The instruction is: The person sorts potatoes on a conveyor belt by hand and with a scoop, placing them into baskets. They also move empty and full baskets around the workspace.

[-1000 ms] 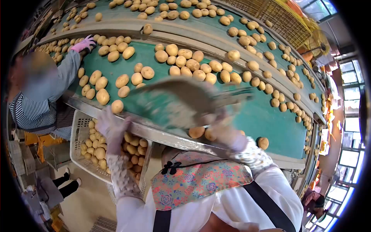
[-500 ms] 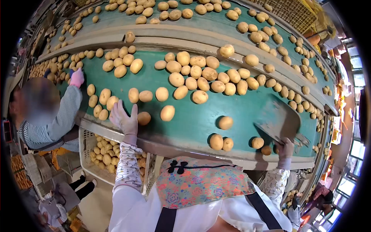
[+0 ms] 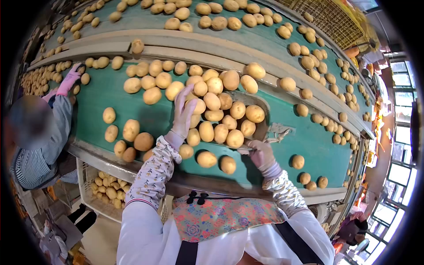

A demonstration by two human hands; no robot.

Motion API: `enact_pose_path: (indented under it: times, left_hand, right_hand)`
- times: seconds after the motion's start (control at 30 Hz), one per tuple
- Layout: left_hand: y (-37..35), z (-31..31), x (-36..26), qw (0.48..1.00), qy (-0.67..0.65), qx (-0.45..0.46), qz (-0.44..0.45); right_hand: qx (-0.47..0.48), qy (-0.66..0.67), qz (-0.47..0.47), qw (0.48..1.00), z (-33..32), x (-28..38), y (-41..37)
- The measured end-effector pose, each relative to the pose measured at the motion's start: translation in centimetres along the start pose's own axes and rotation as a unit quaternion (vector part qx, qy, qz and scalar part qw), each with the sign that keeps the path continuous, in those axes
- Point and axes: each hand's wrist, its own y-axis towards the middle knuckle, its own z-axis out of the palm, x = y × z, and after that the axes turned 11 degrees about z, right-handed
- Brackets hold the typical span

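In the head view, a metal scoop point(image 3: 263, 128) lies on the green conveyor belt point(image 3: 304, 139) with several potatoes point(image 3: 214, 102) in and around it. My gloved right hand point(image 3: 261, 155) is closed on the scoop's near side; the exact grip is partly hidden. At the pile's left side, my gloved left hand point(image 3: 182, 114) has its fingers stretched out against the potatoes. Two loose potatoes, one of them a round potato point(image 3: 228, 164), rest on the belt between my hands and the near edge.
A metal rail point(image 3: 176, 42) separates this belt from a farther belt point(image 3: 145, 22) carrying potatoes. Below the near edge at left stands a white crate point(image 3: 88, 194) of potatoes. A co-worker's pink-gloved hand point(image 3: 70, 80) reaches over the belt at far left.
The scoop and my right hand have moved left to the potato pile, and potatoes now lie in the scoop. My left hand has moved right and farther out, up against the pile.
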Motion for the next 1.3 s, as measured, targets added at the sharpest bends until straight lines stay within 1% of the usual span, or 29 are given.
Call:
enact_pose_path:
  times: [0.03, 0.07, 0.1, 0.13, 0.17, 0.23, 0.3, 0.33, 0.37, 0.43, 0.47, 0.53, 0.57, 0.6, 0.63, 0.73, 0.8, 0.83, 0.87, 0.9, 0.97, 1.0, 1.03, 1.07, 1.1, 1.13, 1.17, 1.23, 1.3]
  left_hand:
    - [0.1, 0.1, -0.9, 0.993, -0.112, -0.036, -0.034]
    - [0.2, -0.3, -1.4, 0.999, -0.026, -0.004, 0.023]
    - [0.6, -1.0, -2.1, 0.994, 0.063, 0.026, 0.083]
    - [-0.1, -2.8, -3.4, 0.944, 0.306, 0.079, 0.094]
    - [-0.5, -4.4, -4.6, 0.892, 0.416, 0.071, 0.162]
    - [-1.4, -7.2, -7.5, 0.884, 0.409, -0.036, 0.225]
    - [-3.4, -11.8, -10.2, 0.922, 0.272, -0.103, 0.254]
    - [-4.5, -14.5, -12.5, 0.903, 0.316, -0.112, 0.269]
    - [-7.1, -15.6, -14.8, 0.974, 0.013, -0.185, 0.126]
    - [-9.9, -21.4, -18.2, 0.951, 0.159, -0.186, 0.187]
    - [-12.4, -24.1, -17.7, 0.880, 0.301, -0.314, 0.190]
    - [-18.8, -31.4, -18.3, 0.773, 0.538, -0.285, 0.177]
    - [-21.9, -35.3, -17.8, 0.632, 0.724, -0.225, 0.159]
    - [-22.7, -36.7, -17.8, 0.768, 0.460, -0.437, 0.087]
    - [-22.8, -37.5, -17.8, 0.798, 0.133, -0.588, -0.005]
    - [-20.2, -35.0, -19.0, 0.765, 0.475, -0.431, -0.061]
    - [-18.0, -35.4, -14.6, 0.783, 0.509, -0.357, 0.012]
    - [-14.7, -31.7, -14.8, 0.822, 0.475, -0.315, -0.011]
    - [-13.5, -29.9, -13.5, 0.894, 0.404, -0.191, -0.023]
    - [-12.0, -28.0, -11.4, 0.923, 0.375, -0.075, 0.042]
    - [-10.4, -21.9, -10.4, 0.814, 0.557, 0.124, 0.111]
    - [-8.8, -21.3, -10.0, 0.796, 0.575, 0.153, 0.110]
    - [-6.9, -20.6, -9.6, 0.777, 0.592, 0.183, 0.109]
    - [-5.4, -19.7, -9.2, 0.758, 0.607, 0.212, 0.107]
    - [-4.0, -19.9, -8.2, 0.758, 0.610, 0.197, 0.116]
    - [-2.7, -21.2, -6.8, 0.758, 0.613, 0.182, 0.125]
    - [-2.1, -22.4, -5.2, 0.758, 0.616, 0.164, 0.138]
    - [-0.7, -23.9, -3.4, 0.780, 0.593, 0.141, 0.142]
    - [0.1, -24.9, -2.1, 0.830, 0.532, 0.109, 0.127]
  right_hand:
    - [0.013, 0.024, 0.006, 1.000, 1.3, 1.4, 0.1]
    - [0.059, 0.301, 0.079, 0.949, 3.0, 2.9, 0.3]
    - [0.093, 0.433, 0.097, 0.891, 4.3, 4.3, 0.9]
    - [0.119, 0.555, 0.119, 0.815, 5.5, 5.7, 1.5]
    - [0.137, 0.557, 0.102, 0.813, 6.2, 7.4, 1.6]
    - [0.189, 0.480, 0.062, 0.854, 5.5, 11.0, 2.0]
    - [0.239, 0.335, -0.001, 0.911, 3.9, 17.8, 3.6]
    - [0.248, 0.295, -0.044, 0.922, 4.3, 20.7, 4.1]
    - [0.253, 0.263, -0.086, 0.927, 5.2, 23.6, 4.3]
    - [0.218, 0.198, -0.184, 0.938, 9.3, 29.5, 3.6]
    - [0.178, 0.164, -0.236, 0.941, 11.9, 32.2, 3.0]
    - [0.101, 0.150, -0.304, 0.936, 16.1, 37.4, 1.8]
    - [0.083, 0.188, -0.307, 0.929, 17.7, 39.0, 1.1]
    - [0.076, 0.239, -0.305, 0.919, 19.0, 40.3, 0.6]
    - [0.112, 0.330, -0.269, 0.898, 19.4, 41.0, 0.7]
    - [0.055, 0.121, -0.311, 0.941, 19.5, 37.2, 3.0]
    - [0.042, -0.044, -0.301, 0.952, 16.2, 32.0, 5.1]
    - [0.060, -0.051, -0.248, 0.966, 13.7, 29.1, 5.4]
    - [0.085, 0.001, -0.141, 0.986, 10.1, 25.6, 5.0]
    - [0.091, 0.053, -0.024, 0.994, 6.3, 22.3, 3.9]
    - [-0.013, 0.204, 0.156, 0.966, -2.1, 18.0, 1.3]
    - [-0.106, 0.020, 0.121, 0.987, -5.7, 14.8, -1.1]
    - [-0.174, 0.083, 0.220, 0.956, -8.6, 12.3, -3.7]
    - [-0.294, 0.401, 0.352, 0.793, -11.2, 10.9, -5.7]
    - [-0.334, 0.353, 0.352, 0.800, -13.4, 7.9, -9.4]
    - [-0.345, 0.106, 0.353, 0.863, -15.1, 5.2, -13.0]
    - [-0.345, 0.257, 0.409, 0.805, -15.8, 4.5, -15.3]
    - [-0.313, 0.264, 0.523, 0.748, -15.6, 0.6, -18.6]
    - [-0.291, 0.306, 0.568, 0.706, -11.9, 3.3, -16.1]
